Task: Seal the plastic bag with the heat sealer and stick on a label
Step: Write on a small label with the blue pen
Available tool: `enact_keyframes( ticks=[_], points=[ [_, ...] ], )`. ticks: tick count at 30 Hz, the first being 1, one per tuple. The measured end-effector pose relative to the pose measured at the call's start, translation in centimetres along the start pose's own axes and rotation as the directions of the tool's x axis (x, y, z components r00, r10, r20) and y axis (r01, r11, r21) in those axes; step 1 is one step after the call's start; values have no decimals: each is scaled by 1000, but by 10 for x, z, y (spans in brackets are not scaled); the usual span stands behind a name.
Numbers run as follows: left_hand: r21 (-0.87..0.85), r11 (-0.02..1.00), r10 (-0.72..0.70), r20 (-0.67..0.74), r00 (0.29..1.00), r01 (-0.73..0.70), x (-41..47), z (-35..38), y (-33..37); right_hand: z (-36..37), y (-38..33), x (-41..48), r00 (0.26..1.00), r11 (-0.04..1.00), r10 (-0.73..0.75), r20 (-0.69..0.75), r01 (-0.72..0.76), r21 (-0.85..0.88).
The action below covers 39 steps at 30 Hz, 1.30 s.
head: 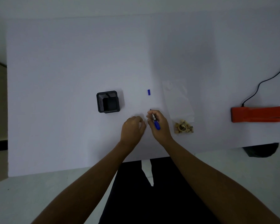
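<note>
Plastic bag (178, 101) lies flat on the table (71, 62), snacks (183, 126) at its near end. Just left of the bag, the right hand (162, 129) grips a blue pen (155, 122), tip down. Further left of the bag, the left hand (132, 129) rests with bent fingers; I cannot tell if it holds a label. Best to press the paper still and write slowly.

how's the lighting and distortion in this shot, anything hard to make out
Head view: dim, bluish light, with a soft shadow across the far right of the table; its edges tilt and bow from the wide-angle lens; the clear plastic bag nearly vanishes against the white top; the orange heat sealer is cut off at the right edge.
</note>
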<state>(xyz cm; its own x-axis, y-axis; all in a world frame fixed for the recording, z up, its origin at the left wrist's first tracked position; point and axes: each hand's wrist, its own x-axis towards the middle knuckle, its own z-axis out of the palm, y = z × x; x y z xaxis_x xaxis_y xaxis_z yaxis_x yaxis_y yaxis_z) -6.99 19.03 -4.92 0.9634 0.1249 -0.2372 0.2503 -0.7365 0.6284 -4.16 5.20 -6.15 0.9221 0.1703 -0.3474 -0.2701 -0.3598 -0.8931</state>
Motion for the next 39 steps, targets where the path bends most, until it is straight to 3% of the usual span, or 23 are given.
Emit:
enact_keyframes(
  ticks=[3, 6, 15, 18, 22, 27, 34, 39],
  points=[
    [-203, 978, -42, -8, 999, 40, 1, -4, 8, 2, -3, 5, 998, 999, -15, 59, 13, 38],
    [-266, 963, -51, 0, 999, 49, 4, -7, 10, 2, -8, 10, 997, 998, 6, 80, -12, 67],
    [-75, 995, -64, 80, 995, 70, 15, -12, 7, 3, -4, 19, 971, 940, -231, 60, 238, -243],
    [-114, 986, -112, 109, 988, 124, 17, -10, 3, 10, -10, 23, 960, 906, -281, 0, 265, -329],
    [-239, 943, -210, 117, 971, 233, 19, -8, -9, 28, -23, 29, 951, 921, -308, -17, 294, -257],
    [-266, 898, -335, 99, 937, 349, 21, -8, -21, 50, -21, 28, 980, 982, -181, -83, 174, -78],
    [-212, 876, -426, 81, 901, 433, 24, -6, -23, 58, -2, 32, 963, 938, -264, -59, 242, -247],
    [-190, 872, -447, 70, 892, 452, 25, -5, -19, 57, 3, 37, 969, 944, -243, -46, 226, -242]
  ],
)
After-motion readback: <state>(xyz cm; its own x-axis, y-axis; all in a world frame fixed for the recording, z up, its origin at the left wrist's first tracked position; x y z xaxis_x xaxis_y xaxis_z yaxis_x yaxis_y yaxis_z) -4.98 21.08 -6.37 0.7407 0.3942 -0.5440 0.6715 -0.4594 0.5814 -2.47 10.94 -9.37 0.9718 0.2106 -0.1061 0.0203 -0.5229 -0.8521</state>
